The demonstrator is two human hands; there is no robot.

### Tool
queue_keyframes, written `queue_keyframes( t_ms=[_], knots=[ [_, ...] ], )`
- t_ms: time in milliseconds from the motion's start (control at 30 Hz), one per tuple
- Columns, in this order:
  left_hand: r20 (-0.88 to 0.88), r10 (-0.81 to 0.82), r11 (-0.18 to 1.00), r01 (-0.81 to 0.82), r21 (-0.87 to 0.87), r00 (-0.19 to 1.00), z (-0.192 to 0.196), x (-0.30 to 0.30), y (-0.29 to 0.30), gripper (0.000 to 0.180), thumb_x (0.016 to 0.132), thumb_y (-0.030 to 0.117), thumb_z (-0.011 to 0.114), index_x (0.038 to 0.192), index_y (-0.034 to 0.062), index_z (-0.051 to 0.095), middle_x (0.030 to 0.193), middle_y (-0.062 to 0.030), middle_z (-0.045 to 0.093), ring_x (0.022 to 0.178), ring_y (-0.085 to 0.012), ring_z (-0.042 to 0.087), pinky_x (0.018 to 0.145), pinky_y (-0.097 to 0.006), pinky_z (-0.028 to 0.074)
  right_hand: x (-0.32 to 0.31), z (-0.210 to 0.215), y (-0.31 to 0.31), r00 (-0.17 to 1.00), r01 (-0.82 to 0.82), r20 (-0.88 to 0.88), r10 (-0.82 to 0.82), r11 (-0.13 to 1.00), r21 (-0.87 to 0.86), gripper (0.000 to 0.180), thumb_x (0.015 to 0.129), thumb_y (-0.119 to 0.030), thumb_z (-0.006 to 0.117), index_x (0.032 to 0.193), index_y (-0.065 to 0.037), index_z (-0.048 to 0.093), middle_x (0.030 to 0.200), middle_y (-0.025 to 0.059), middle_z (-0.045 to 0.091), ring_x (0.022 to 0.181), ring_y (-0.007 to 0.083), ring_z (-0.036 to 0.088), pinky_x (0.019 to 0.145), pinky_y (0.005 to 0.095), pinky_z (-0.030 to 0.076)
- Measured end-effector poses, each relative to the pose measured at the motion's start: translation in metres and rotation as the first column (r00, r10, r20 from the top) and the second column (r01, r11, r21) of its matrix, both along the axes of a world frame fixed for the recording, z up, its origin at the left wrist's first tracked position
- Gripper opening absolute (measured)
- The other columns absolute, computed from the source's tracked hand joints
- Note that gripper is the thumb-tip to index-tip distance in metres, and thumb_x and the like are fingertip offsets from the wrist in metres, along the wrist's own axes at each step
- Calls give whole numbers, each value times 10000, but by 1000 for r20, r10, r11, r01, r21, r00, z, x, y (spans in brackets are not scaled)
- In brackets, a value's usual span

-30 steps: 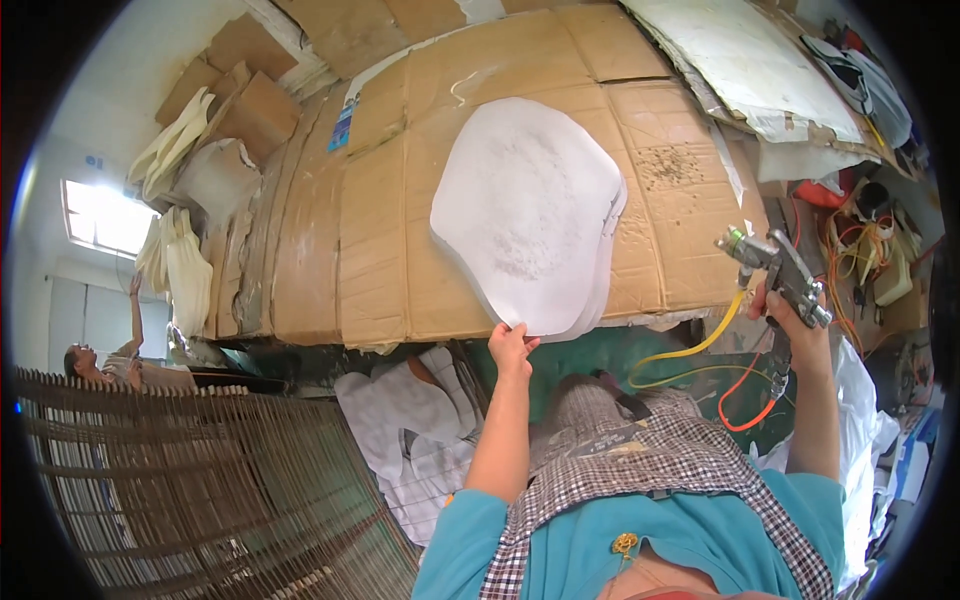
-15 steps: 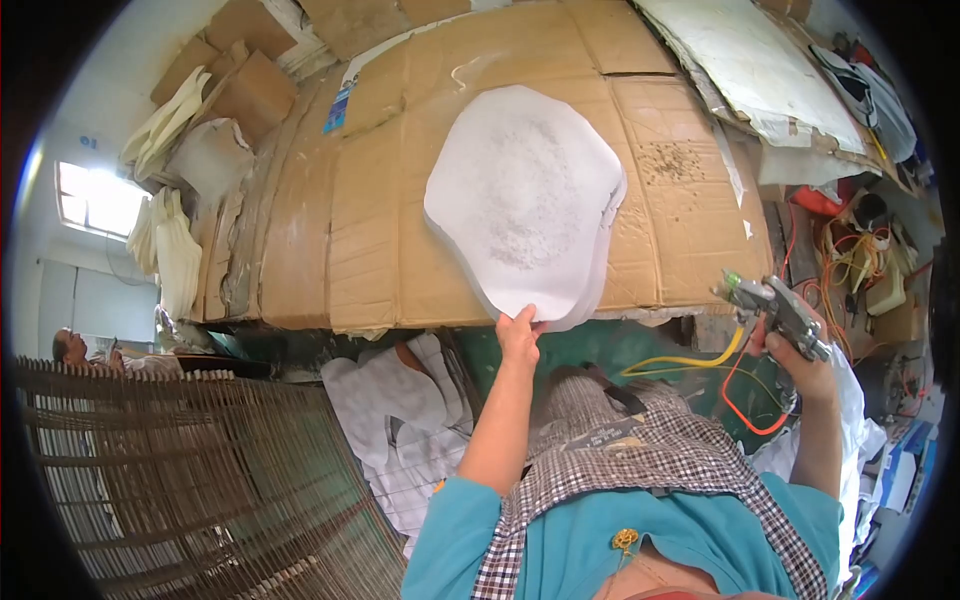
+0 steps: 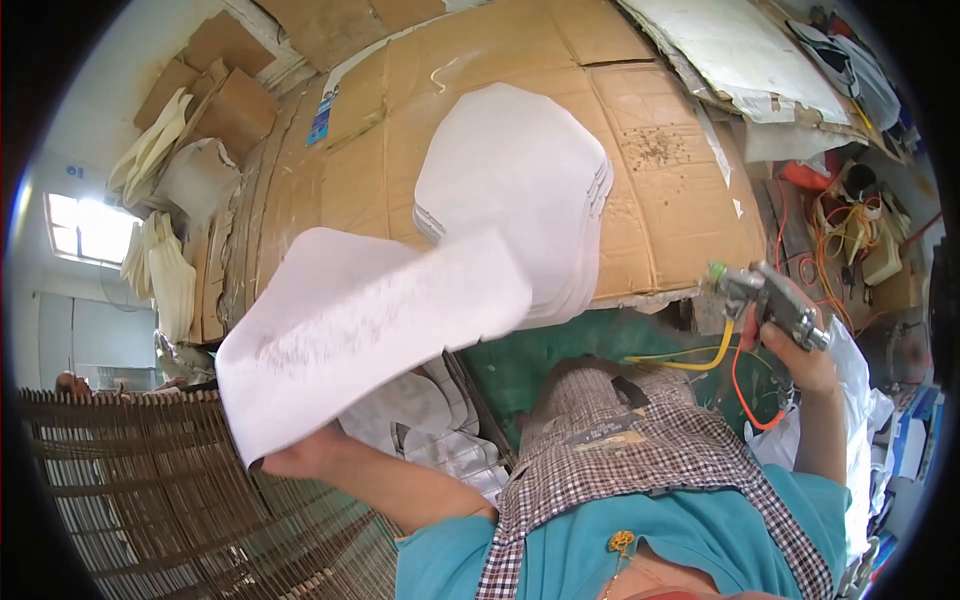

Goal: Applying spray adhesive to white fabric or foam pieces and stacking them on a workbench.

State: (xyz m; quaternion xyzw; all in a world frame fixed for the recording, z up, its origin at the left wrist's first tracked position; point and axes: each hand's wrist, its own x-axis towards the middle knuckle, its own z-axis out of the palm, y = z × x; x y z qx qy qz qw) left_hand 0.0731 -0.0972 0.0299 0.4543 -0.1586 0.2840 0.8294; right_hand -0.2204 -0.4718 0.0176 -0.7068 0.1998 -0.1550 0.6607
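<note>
My left hand (image 3: 303, 452) is closed on the lower edge of a white padding sheet (image 3: 400, 320), its fingers mostly hidden under it. The sheet is lifted, bent, and carries a rough speckled patch on its upper face. It hangs between the table and a slatted rack, overlapping the near left side of a stack of similar white sheets (image 3: 510, 165) in my view. On the right, my right hand (image 3: 803, 358) is wrapped around a metal spray gun (image 3: 768, 303) with a yellow hose and an orange hose. The gun is held up beside the table's near right corner.
Brown cardboard (image 3: 355, 190) covers the table. The slatted wooden rack (image 3: 130, 480) stands at the lower left, with more white cut pieces (image 3: 420, 415) beside it. Tangled hoses (image 3: 850, 230) hang at the right. Another person (image 3: 72, 384) is far left.
My left hand has lifted the top sheet off the stack and swung it left toward the rack, baring a clean sheet below. My right hand and the spray gun have barely moved.
</note>
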Motion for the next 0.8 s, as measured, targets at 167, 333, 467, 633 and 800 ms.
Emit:
queue_keyframes(
  t_ms=[167,333,467,633,800],
  knots=[
    [-46,114,984,-119,-132,992,6,-20,13,478,815,278,531,1121,-86,489,1065,-258,550,898,-333,597,731,-455,518,-6,6,0,966,256,-6,-257,964,-75,302,797,-141,585,1046,24,544,739,53,574,678,123,556,645,250,455],
    [-51,194,952,-175,251,980,-8,-34,45,497,813,279,500,1151,-83,465,1085,-243,539,924,-343,581,749,-464,508,-24,13,16,990,134,-33,-137,987,-85,376,780,-167,625,1082,29,518,738,56,571,667,124,556,611,253,458],
    [-215,9,977,36,208,977,-3,-36,63,485,815,243,447,1171,-86,455,1122,-235,519,969,-348,555,790,-481,484,-22,7,32,999,34,-21,-34,999,7,545,760,-186,662,1217,7,437,783,58,571,667,131,560,609,257,461],
    [-346,-418,885,291,-362,840,8,-41,62,483,834,260,349,1153,-76,486,1152,-234,506,1004,-358,534,790,-522,462,-28,3,29,946,320,-60,-319,947,-3,504,772,-198,659,1179,23,460,763,50,576,670,136,567,620,258,469],
    [-277,111,971,-44,236,955,-7,-38,62,444,813,210,385,1131,-83,489,1082,-212,546,953,-336,563,740,-509,491,-36,16,48,993,116,-21,-118,992,-55,440,756,-225,668,1083,17,500,755,43,569,656,122,559,612,254,458]
  ],
)
